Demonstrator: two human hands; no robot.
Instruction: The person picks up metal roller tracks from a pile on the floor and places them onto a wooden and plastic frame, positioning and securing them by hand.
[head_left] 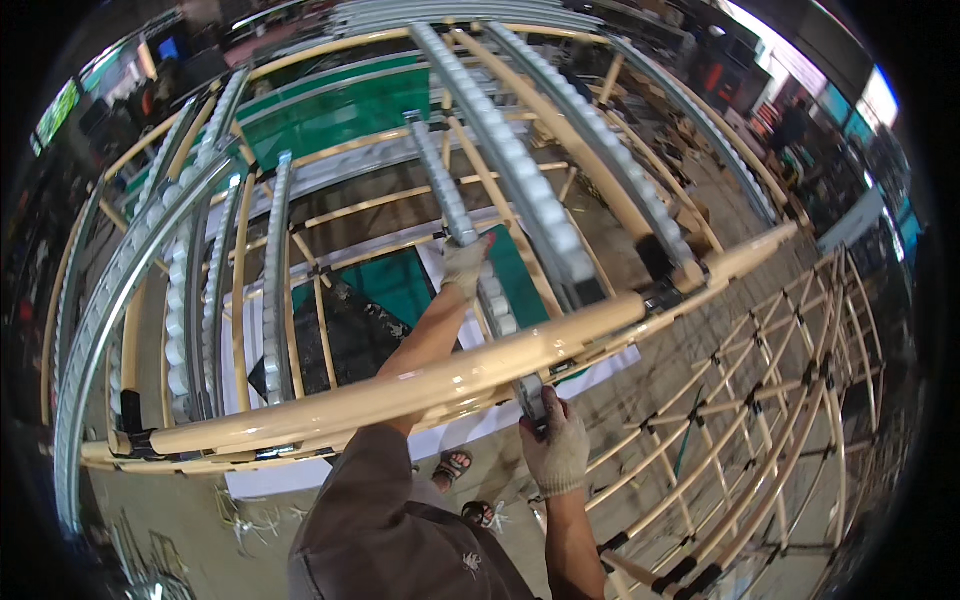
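Observation:
Both my hands wear pale knitted work gloves and are closed on one roller track (497, 304), a grey metal rail lined with white wheels. It slants through the frame, from the inner rungs down below the thick beige front pipe (370, 393). My left hand (465, 264) grips it midway, with that forearm passing beneath the front pipe. Nearer to me, my right hand (556, 450) holds the track's lower end just under the pipe; its thumb and fingertips are on the rail. The front pipe hides a stretch of the track.
Other roller tracks (535, 205) lie along the beige pipe rack. A loose metal rail (90, 390) leans at its left. Green panels (335, 105) show behind. On the right stands another beige pipe frame (740, 420) with black joints. Cut straps litter the floor by my sandals.

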